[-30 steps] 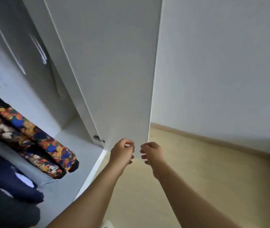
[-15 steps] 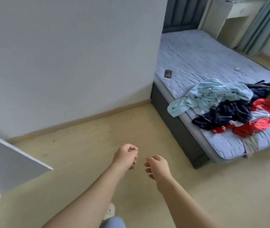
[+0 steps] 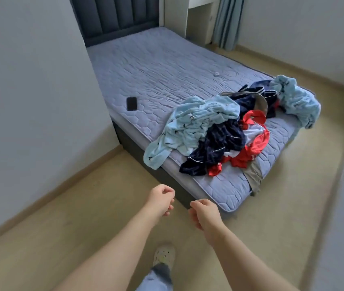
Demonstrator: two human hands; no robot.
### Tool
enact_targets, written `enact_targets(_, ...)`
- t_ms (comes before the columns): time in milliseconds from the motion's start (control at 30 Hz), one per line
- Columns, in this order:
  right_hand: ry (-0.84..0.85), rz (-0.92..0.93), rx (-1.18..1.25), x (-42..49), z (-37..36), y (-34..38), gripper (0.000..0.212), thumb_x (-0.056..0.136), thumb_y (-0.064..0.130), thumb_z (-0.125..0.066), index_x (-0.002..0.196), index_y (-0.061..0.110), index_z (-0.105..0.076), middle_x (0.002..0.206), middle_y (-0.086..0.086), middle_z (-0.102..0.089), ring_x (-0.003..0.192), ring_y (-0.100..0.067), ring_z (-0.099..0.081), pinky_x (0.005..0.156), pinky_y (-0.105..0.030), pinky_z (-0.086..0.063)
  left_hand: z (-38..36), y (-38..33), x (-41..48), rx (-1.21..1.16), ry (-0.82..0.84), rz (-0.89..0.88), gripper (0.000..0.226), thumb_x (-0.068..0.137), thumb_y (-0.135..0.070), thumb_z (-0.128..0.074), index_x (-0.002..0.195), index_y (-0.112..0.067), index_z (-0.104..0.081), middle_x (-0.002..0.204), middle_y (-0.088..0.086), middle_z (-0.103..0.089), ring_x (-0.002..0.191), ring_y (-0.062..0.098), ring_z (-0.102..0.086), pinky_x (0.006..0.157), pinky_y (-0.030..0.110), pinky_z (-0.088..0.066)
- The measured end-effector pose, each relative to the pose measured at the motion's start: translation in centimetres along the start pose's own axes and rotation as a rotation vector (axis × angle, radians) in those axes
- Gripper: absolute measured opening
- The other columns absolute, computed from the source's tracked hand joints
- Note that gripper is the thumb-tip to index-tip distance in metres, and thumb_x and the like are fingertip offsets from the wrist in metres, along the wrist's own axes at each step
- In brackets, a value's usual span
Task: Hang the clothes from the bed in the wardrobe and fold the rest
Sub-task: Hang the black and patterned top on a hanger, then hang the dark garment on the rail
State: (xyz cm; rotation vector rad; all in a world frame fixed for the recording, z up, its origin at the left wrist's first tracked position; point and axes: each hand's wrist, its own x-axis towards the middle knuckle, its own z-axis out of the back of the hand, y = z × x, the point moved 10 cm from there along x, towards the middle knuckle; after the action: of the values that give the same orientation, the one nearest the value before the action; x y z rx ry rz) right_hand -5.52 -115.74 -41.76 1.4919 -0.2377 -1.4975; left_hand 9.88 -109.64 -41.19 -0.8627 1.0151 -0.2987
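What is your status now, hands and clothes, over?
Left hand and right hand empty, fingers loosely curled. Clothes pile heaped at near end of bed, untouched. Phone on mattress, apart from pile.

text: none readable | phone [image 3: 131,103] on bed [image 3: 156,66]: screen dark, blank | light blue cloth [image 3: 192,124]: small dark marks, too small to tell if letters

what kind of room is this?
Most likely a home bedroom: a bed with a dark padded headboard, a pile of clothes on the mattress, and a curtain in the far corner.
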Motion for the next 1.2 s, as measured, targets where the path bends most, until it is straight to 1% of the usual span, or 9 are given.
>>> enact_targets(133, -0.036, -0.032, 0.048, 6.2, 3.1, 4.5, 0.019, 0.086, 0.009, -0.048, 0.068, 0.015, -0.052, 0.066, -0.001, -0.055, 0.062, -0.018, -0.049, 0.06, -0.027, -0.039, -3.6, -6.1, 6.0, 0.131, 0.068, -0.007, 0.017, 0.09, -0.014, -0.045, 0.079, -0.023, -0.055, 0.072, -0.001, -0.056, 0.051, 0.01, -0.049, 0.044, 0.02, -0.041)
enact_targets(200, -0.042, -0.061, 0.088, 8.7, 4.8, 5.8, 0.02, 0.085, 0.006, -0.046, 0.067, 0.015, -0.048, 0.063, -0.001, -0.051, 0.056, -0.016, -0.045, 0.055, -0.025, -0.037, -5.8, -8.5, 8.4, 0.208, 0.108, -0.007, 0.018, 0.09, -0.014, -0.045, 0.079, -0.024, -0.054, 0.072, -0.002, -0.056, 0.052, 0.01, -0.05, 0.045, 0.021, -0.041)
enact_targets(367, -0.088, -0.115, 0.151, 15.0, 10.4, 8.1, 0.018, 0.091, 0.008, -0.044, 0.074, 0.012, -0.048, 0.077, -0.007, -0.053, 0.067, -0.021, -0.045, 0.058, -0.027, -0.036, -11.6, -13.6, 13.8, 0.225, 0.158, 0.011, 0.018, 0.09, -0.012, -0.044, 0.078, -0.021, -0.055, 0.069, -0.001, -0.056, 0.049, 0.01, -0.049, 0.043, 0.019, -0.039)
enact_targets(567, -0.012, -0.109, 0.068, 26.8, 17.5, 12.5, 0.012, 0.089, 0.007, -0.045, 0.078, 0.01, -0.051, 0.066, -0.003, -0.051, 0.058, -0.017, -0.044, 0.053, -0.025, -0.033, -19.2, -19.1, 22.9, 0.135, 0.05, 0.05, 0.017, 0.09, -0.014, -0.046, 0.078, -0.021, -0.055, 0.069, 0.0, -0.055, 0.051, 0.011, -0.047, 0.045, 0.02, -0.039)
enact_targets(867, 0.056, -0.215, -0.154, 45.4, 26.5, 13.9, 0.017, 0.085, 0.006, -0.047, 0.073, 0.012, -0.056, 0.066, -0.004, -0.058, 0.06, -0.02, -0.049, 0.055, -0.029, -0.039, -30.6, -20.2, 33.5, 0.091, -0.08, 0.298, 0.017, 0.087, -0.012, -0.048, 0.077, -0.02, -0.059, 0.065, 0.0, -0.056, 0.048, 0.015, -0.05, 0.043, 0.022, -0.041)
enact_targets(933, 0.088, -0.232, -0.213, 48.7, 27.1, 13.2, 0.017, 0.085, 0.007, -0.047, 0.072, 0.014, -0.056, 0.066, -0.002, -0.059, 0.063, -0.02, -0.052, 0.06, -0.03, -0.042, -31.8, -20.2, 36.1, 0.158, -0.118, 0.303, 0.016, 0.087, -0.016, -0.047, 0.078, -0.023, -0.06, 0.073, -0.001, -0.061, 0.061, 0.022, -0.059, 0.055, 0.028, -0.049)
enact_targets(1000, 0.109, -0.248, -0.246, 51.3, 27.1, 12.6, 0.015, 0.083, 0.009, -0.047, 0.072, 0.016, -0.054, 0.072, -0.003, -0.06, 0.07, -0.022, -0.053, 0.067, -0.031, -0.041, -32.4, -20.3, 38.7, 0.416, -0.129, 0.274, 0.013, 0.088, -0.023, -0.049, 0.094, -0.028, -0.059, 0.103, -0.001, -0.062, 0.094, 0.023, -0.06, 0.076, 0.03, -0.048)
enact_targets(1100, 0.131, -0.248, -0.27, 56.1, 26.6, 11.5, 0.015, 0.081, 0.01, -0.046, 0.071, 0.019, -0.052, 0.077, -0.003, -0.058, 0.075, -0.022, -0.051, 0.07, -0.033, -0.039, -34.0, -20.1, 43.4, 0.846, -0.154, 0.171, 0.049, 0.088, -0.038, -0.052, 0.134, -0.031, -0.036, 0.146, 0.0, -0.028, 0.136, 0.025, -0.022, 0.104, 0.037, -0.029)
enact_targets(1200, 0.146, -0.225, -0.29, 59.6, 25.7, 10.8, 0.011, 0.081, 0.012, -0.045, 0.074, 0.018, -0.051, 0.069, 0.002, -0.054, 0.072, -0.022, -0.051, 0.067, -0.029, -0.039, -35.6, -18.8, 48.1, 0.862, -0.149, 0.165, 0.077, 0.084, -0.051, -0.054, 0.145, -0.035, -0.009, 0.155, -0.002, 0.006, 0.142, 0.03, 0.004, 0.111, 0.048, -0.016)
